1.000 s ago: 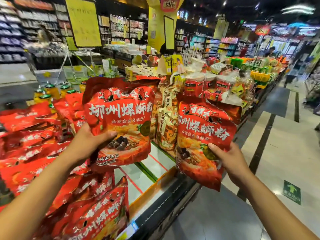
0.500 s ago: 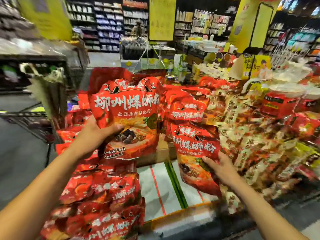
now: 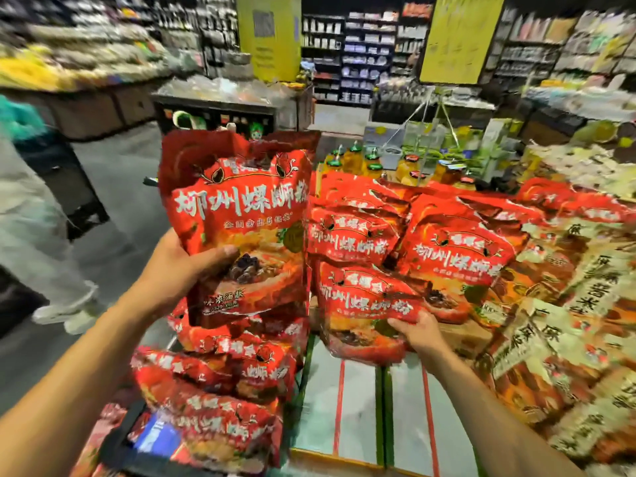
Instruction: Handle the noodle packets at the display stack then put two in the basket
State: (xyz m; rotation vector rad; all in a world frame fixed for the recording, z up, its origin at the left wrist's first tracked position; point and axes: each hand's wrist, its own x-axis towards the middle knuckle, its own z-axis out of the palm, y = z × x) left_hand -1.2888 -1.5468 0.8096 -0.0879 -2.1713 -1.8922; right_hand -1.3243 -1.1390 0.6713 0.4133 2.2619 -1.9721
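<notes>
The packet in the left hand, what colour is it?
The noodle packet is bright red with pale lettering and a food picture, best seen in the head view.

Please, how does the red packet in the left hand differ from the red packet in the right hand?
The left hand holds its red packet raised and upright, clear of the display; the right hand holds its red packet lower, against the stacked packets. The left packet shows its full front; the right packet's lower part is blurred and partly covered by the fingers. Both carry the same red design with white lettering.
</notes>
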